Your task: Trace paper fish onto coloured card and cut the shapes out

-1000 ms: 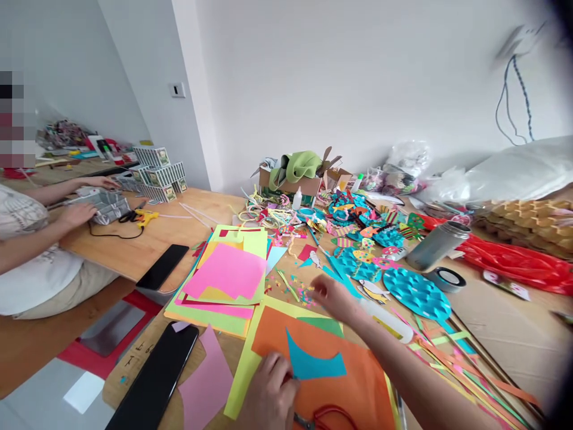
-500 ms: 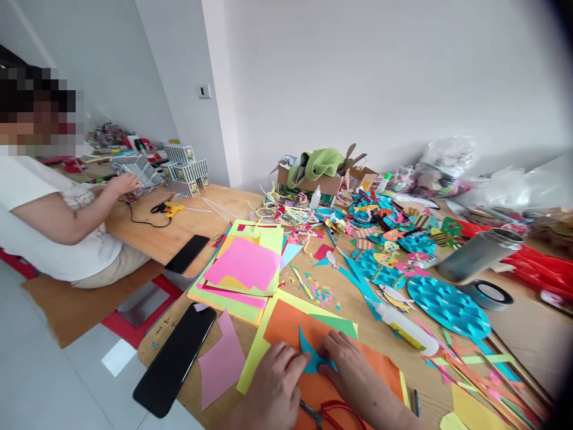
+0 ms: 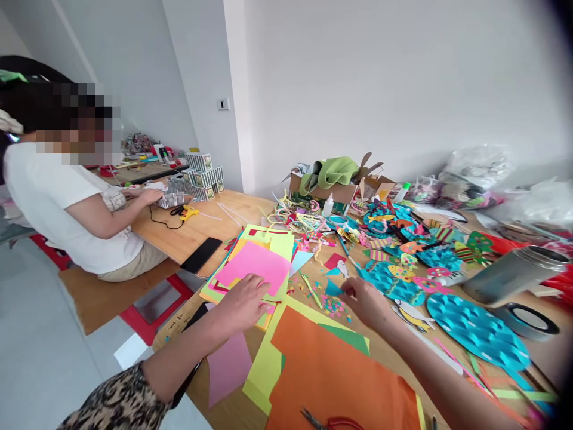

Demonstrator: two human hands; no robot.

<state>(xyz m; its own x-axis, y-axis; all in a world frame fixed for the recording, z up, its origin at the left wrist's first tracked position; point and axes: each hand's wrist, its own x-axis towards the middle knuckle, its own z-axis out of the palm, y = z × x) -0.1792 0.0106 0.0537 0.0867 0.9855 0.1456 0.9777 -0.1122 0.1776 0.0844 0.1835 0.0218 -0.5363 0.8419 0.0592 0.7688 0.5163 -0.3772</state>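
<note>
While the left hand [image 3: 244, 298], the nearer to the pink sheet [image 3: 257, 261] and over its near edge, shows no clear grip, the right hand [image 3: 363, 298] pinches a blue scrap [image 3: 332, 287] jutting left beside the confetti [image 3: 332, 306].

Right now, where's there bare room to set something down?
There's bare wood between the far phone and glue gun; a narrow strip between the orange sheet and your right forearm. Crowded: around the blue trays and fish cutouts.
</note>
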